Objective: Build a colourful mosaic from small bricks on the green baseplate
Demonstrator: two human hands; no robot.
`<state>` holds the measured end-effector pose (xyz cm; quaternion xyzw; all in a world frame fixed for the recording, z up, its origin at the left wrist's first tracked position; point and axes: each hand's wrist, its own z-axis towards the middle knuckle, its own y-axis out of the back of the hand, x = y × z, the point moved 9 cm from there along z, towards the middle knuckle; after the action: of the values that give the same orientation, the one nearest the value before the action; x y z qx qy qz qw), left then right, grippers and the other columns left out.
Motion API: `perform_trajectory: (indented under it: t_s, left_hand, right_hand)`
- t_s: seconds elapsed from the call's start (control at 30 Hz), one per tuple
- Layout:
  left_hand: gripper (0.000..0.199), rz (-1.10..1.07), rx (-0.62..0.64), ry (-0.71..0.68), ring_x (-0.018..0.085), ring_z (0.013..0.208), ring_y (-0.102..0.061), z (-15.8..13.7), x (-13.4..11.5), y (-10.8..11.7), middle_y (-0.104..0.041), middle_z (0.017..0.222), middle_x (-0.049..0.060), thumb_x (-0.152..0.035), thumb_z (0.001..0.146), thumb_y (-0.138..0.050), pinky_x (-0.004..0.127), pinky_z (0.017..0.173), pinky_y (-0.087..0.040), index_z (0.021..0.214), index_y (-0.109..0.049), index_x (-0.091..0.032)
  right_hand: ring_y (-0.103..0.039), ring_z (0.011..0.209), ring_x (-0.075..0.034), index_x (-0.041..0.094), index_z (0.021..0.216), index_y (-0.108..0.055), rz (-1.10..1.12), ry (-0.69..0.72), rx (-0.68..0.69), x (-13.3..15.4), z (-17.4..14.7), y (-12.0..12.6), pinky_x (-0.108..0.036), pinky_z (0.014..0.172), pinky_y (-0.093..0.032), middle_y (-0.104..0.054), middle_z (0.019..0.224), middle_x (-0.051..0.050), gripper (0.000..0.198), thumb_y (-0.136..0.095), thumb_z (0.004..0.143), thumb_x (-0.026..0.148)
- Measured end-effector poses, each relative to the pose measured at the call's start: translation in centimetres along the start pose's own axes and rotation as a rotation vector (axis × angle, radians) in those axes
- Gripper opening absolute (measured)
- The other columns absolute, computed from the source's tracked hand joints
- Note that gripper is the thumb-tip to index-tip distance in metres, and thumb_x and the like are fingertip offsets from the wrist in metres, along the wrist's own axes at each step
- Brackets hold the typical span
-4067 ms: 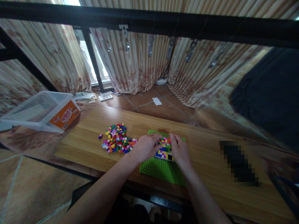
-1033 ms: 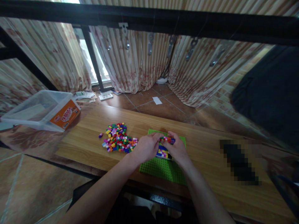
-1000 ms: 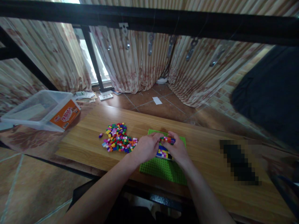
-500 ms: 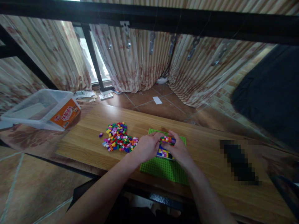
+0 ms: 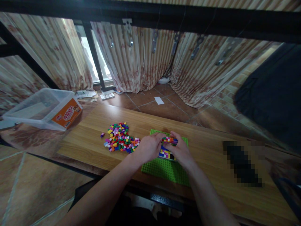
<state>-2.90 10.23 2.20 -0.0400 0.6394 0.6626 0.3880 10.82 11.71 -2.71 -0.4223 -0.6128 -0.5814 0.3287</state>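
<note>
Curtains: we see tall striped folds [image 5: 145, 62] hanging well beyond the green baseplate, over a tiled floor.
Tabletop: the long wooden board [image 5: 207, 153] runs under the baseplate and out to both sides of it.
Storage bin: we find the clear plastic tub [image 5: 50, 121], with an orange label [image 5: 67, 114] on its wall, well to the left of the baseplate.
Pixelated patch: a dark, blocked-out shape [image 5: 243, 164] lies to the right of the baseplate; we cannot tell what it is.
Studded baseplate: our landmark, the green baseplate [image 5: 164, 171], lies flat on the wood.
Left hand: above the baseplate's left part, the left hand [image 5: 148, 147] has its fingers curled around the near-left end of the brick strip.
Right hand: over the baseplate's right part, the right hand [image 5: 180, 149] pinches the strip's other end between thumb and fingers.
Brick pile: loose coloured bricks [image 5: 121, 138] are heaped just left of the baseplate.
Brick strip: the multicoloured brick strip [image 5: 169, 140] is held between both hands above the baseplate.
Lower bricks: yellow, pink, white and blue bricks [image 5: 165, 154] show over the baseplate, nearer us than the strip.
Lone brick: one purple brick [image 5: 102, 135] sits left of the baseplate, apart from the pile.
</note>
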Motion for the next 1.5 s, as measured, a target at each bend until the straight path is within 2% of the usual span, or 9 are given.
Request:
perform_trajectory:
  t_s: [0.33, 0.5, 0.6, 0.73, 0.83, 0.93, 1.07, 1.27, 1.5]
  left_hand:
    - [0.038, 0.009, -0.008, -0.011, 0.018, 0.103, -0.067, -0.2, 0.0, 0.3, -0.068, 0.117, 0.005, -0.012, 0.089, -0.046, 0.032, 0.092, -0.054, 0.124, -0.055, -0.023]
    - [0.031, 0.051, 0.014, 0.013, 0.018, 0.095, -0.069, -0.1, 0.5, 1.2, -0.071, 0.109, 0.004, -0.017, 0.092, -0.044, 0.03, 0.084, -0.054, 0.119, -0.058, -0.023]
    - [0.029, 0.101, -0.011, 0.103, 0.018, 0.09, -0.07, -0.1, 2.2, 2.6, -0.073, 0.102, 0.005, -0.019, 0.092, -0.045, 0.029, 0.081, -0.053, 0.117, -0.06, -0.022]
    - [0.029, 0.198, -0.04, 0.241, 0.019, 0.084, -0.07, -0.4, 5.3, 5.0, -0.074, 0.093, 0.005, -0.016, 0.088, -0.047, 0.028, 0.076, -0.051, 0.11, -0.064, -0.019]
    - [0.025, 0.307, 0.0, 0.312, 0.019, 0.082, -0.068, -1.0, 7.2, 6.5, -0.074, 0.089, 0.006, -0.014, 0.085, -0.047, 0.026, 0.074, -0.049, 0.098, -0.068, -0.018]
    - [0.023, 0.376, 0.071, 0.354, 0.019, 0.081, -0.068, -1.6, 8.3, 7.2, -0.074, 0.084, 0.006, -0.013, 0.082, -0.049, 0.026, 0.073, -0.048, 0.087, -0.071, -0.018]
    - [0.026, 0.374, 0.142, 0.372, 0.02, 0.084, -0.068, -2.1, 8.7, 6.8, -0.075, 0.085, 0.006, -0.011, 0.078, -0.052, 0.026, 0.075, -0.049, 0.088, -0.074, -0.02]
    - [0.024, 0.364, 0.244, 0.359, 0.023, 0.09, -0.07, -2.3, 7.7, 5.1, -0.076, 0.092, 0.008, -0.015, 0.078, -0.054, 0.029, 0.079, -0.051, 0.088, -0.075, -0.02]
    - [0.023, 0.365, 0.284, 0.411, 0.024, 0.092, -0.07, -2.3, 7.6, 4.8, -0.076, 0.093, 0.01, -0.014, 0.077, -0.055, 0.03, 0.079, -0.053, 0.088, -0.075, -0.018]
  right_hand:
    - [-0.062, 0.111, -0.027, 0.02, 0.13, -0.055, 0.036, 0.033, -0.016, -0.4, 0.2, 0.0, -0.044, 0.098, -0.046, -0.062, 0.127, -0.012, 0.074, -0.076, 0.063, 0.041]
    - [-0.064, 0.108, -0.026, 0.022, 0.131, -0.054, 0.152, -0.004, 0.021, -1.0, 0.2, 0.0, -0.043, 0.096, -0.049, -0.061, 0.128, -0.012, 0.075, -0.077, 0.064, 0.046]
    - [-0.064, 0.107, -0.025, 0.022, 0.126, -0.057, 0.226, -0.053, -0.03, -1.4, 0.3, 0.5, -0.042, 0.095, -0.05, -0.064, 0.122, -0.01, 0.068, -0.075, 0.065, 0.045]
    - [-0.067, 0.096, -0.024, 0.02, 0.114, -0.062, 0.351, -0.103, -0.126, -2.1, 0.7, 1.3, -0.04, 0.085, -0.055, -0.068, 0.102, -0.007, 0.052, -0.07, 0.067, 0.042]
    - [-0.068, 0.09, -0.022, 0.022, 0.109, -0.064, 0.357, -0.089, -0.152, -2.3, 0.9, 1.6, -0.039, 0.082, -0.056, -0.069, 0.092, -0.004, 0.044, -0.068, 0.07, 0.041]
    - [-0.068, 0.089, -0.022, 0.021, 0.107, -0.065, 0.353, -0.088, -0.153, -2.2, 0.8, 1.5, -0.038, 0.083, -0.056, -0.069, 0.092, -0.004, 0.045, -0.068, 0.068, 0.042]
    - [-0.067, 0.087, -0.022, 0.018, 0.109, -0.065, 0.339, -0.098, -0.143, -2.1, 0.7, 1.3, -0.037, 0.079, -0.056, -0.068, 0.093, -0.005, 0.05, -0.069, 0.066, 0.043]
    - [-0.066, 0.084, -0.021, 0.019, 0.107, -0.067, 0.265, -0.094, -0.134, -2.0, 0.7, 1.3, -0.034, 0.073, -0.055, -0.068, 0.094, -0.005, 0.048, -0.068, 0.067, 0.046]
    - [-0.066, 0.088, -0.022, 0.018, 0.106, -0.069, 0.239, -0.092, -0.131, -2.2, 0.7, 1.4, -0.037, 0.081, -0.053, -0.071, 0.1, -0.007, 0.048, -0.068, 0.067, 0.047]
